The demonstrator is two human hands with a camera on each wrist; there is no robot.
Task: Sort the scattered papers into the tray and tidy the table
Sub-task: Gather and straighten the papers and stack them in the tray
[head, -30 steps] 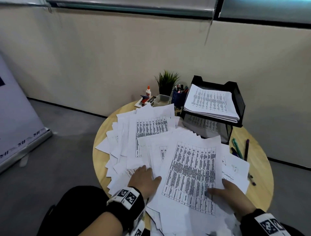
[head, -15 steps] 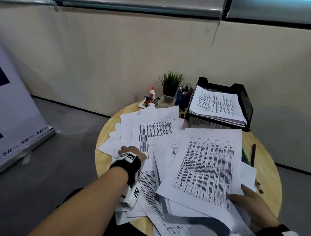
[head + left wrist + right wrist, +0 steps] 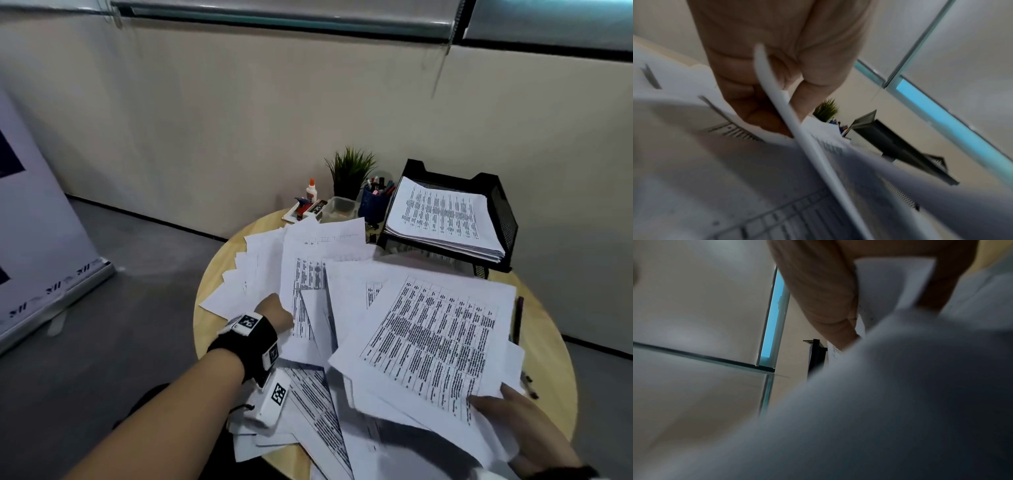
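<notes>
Your round wooden tabletop shows bare wood only along its rim: a strip at the left edge, a wider crescent at the right edge, and a patch at the near edge below the paper pile. Grey floor lies open to the left of the table; a wall stands close behind its far edge.

At the far right edge stands a black mesh paper tray with two tiers. Its upper tier holds a squared stack of printed sheets; the lower tier holds more paper, mostly hidden. Left of it along the far edge stand a dark blue pen cup filled with pens, a clear plastic box, a potted green plant and a white glue bottle.

The scattered papers are white sheets printed with dense black tables, fanned and overlapping across the middle of the tabletop, some overhanging the left and near edges.

Your left hand reaches into the pile near the left edge; the left wrist view shows its thumb and fingers pinching the edge of a sheet. Your right hand, at the near right edge, grips the near corner of a raised bundle of sheets, thumb on top and fingers beneath. A dark pen lies on the wood at the right edge beside that bundle.
</notes>
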